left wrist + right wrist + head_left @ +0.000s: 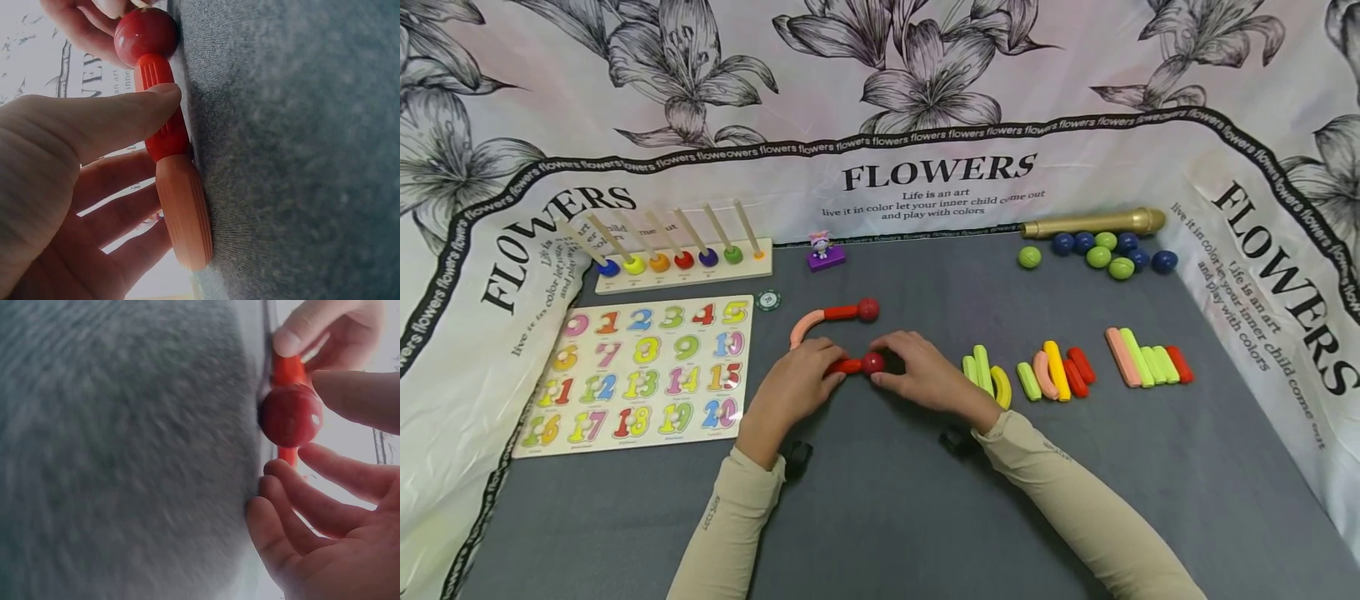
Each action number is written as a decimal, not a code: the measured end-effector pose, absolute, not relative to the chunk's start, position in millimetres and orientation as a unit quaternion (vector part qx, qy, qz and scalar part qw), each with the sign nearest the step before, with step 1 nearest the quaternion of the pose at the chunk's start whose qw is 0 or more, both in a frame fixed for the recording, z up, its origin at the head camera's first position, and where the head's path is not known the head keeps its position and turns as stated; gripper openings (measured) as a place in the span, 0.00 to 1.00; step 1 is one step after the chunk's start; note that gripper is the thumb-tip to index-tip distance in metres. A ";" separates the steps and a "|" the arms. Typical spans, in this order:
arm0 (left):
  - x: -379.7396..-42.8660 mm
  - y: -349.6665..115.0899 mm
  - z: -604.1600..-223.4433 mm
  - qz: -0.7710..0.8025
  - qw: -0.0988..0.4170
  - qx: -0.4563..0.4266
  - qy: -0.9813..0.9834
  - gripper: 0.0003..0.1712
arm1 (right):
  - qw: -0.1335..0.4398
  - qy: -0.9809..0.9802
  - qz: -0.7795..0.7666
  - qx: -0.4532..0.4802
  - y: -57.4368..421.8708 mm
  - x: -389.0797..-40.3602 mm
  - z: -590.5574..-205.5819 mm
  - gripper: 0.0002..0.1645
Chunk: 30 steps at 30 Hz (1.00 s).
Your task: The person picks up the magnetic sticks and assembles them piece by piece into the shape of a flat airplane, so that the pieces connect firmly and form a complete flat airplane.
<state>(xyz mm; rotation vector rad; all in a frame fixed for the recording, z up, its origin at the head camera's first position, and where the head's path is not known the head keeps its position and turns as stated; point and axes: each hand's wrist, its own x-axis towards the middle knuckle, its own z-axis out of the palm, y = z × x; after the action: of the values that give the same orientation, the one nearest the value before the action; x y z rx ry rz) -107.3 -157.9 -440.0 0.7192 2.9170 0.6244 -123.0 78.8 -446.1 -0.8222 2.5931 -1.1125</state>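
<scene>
My left hand (pixel 801 379) pinches a ribbed red plastic stick (pixel 169 137) between thumb and fingers, low over the grey cloth. A salmon stick (pixel 184 212) joins one end of it, and a shiny red ball (pixel 291 415) sits at the other. Around that ball, the thumb and index fingertip of my right hand (pixel 917 371) hold from opposite sides, while the other fingers are loosely bent. Just beyond the hands lies a similar piece, made of a curved salmon stick (pixel 806 327), a red stick (pixel 840 312) and a red ball (pixel 868 310).
At left lie a number puzzle board (pixel 647 375) and a peg stand (pixel 685 271); near them are a poker chip (pixel 768 300) and a purple figure (pixel 827 258). At right are coloured sticks (pixel 1056 371), more sticks (pixel 1148 357), green and blue balls (pixel 1105 257) and a gold microphone-shaped tube (pixel 1093 223).
</scene>
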 end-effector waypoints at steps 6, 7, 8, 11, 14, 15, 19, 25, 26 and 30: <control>-107.5 -155.8 -440.0 0.207 0.050 0.227 0.951 0.16 | 0.083 0.866 -0.410 -0.272 100.5 -117.1 -437.2 0.27; -107.6 -155.6 -440.1 0.208 0.050 0.228 0.950 0.16 | 0.075 0.865 -0.415 -0.271 105.1 -115.7 -435.2 0.27; -107.4 -155.5 -440.0 0.207 0.049 0.229 0.950 0.16 | 0.068 0.865 -0.417 -0.270 109.9 -114.4 -433.2 0.26; -107.4 -155.1 -440.3 0.211 0.046 0.232 0.948 0.16 | 0.046 0.865 -0.424 -0.264 125.8 -110.5 -427.8 0.24; -106.9 -154.9 -440.8 0.209 0.045 0.233 0.949 0.16 | 0.026 0.871 -0.422 -0.249 143.9 -106.1 -421.6 0.23; -106.8 -154.8 -440.7 0.210 0.045 0.232 0.949 0.16 | 0.021 0.874 -0.421 -0.243 150.7 -105.1 -420.3 0.22; -106.2 -154.4 -439.4 0.212 0.047 0.232 0.948 0.17 | 0.008 0.888 -0.410 -0.206 181.8 -100.7 -415.8 0.20; -106.7 -155.5 -438.4 0.230 0.050 0.230 0.944 0.17 | -0.020 0.912 -0.378 -0.155 227.8 -94.0 -410.8 0.18; -106.9 -155.4 -438.3 0.233 0.050 0.231 0.943 0.17 | -0.025 0.916 -0.373 -0.147 234.4 -92.8 -410.6 0.18; -109.6 -154.3 -436.4 0.250 0.047 0.232 0.939 0.17 | -0.035 0.926 -0.356 -0.119 256.3 -89.2 -411.4 0.17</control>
<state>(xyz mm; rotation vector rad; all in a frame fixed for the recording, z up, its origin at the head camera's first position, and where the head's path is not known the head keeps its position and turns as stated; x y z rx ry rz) -109.6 -154.3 -436.4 0.7086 2.8647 0.7635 -89.2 256.3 -411.4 -0.3810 2.9756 -1.1451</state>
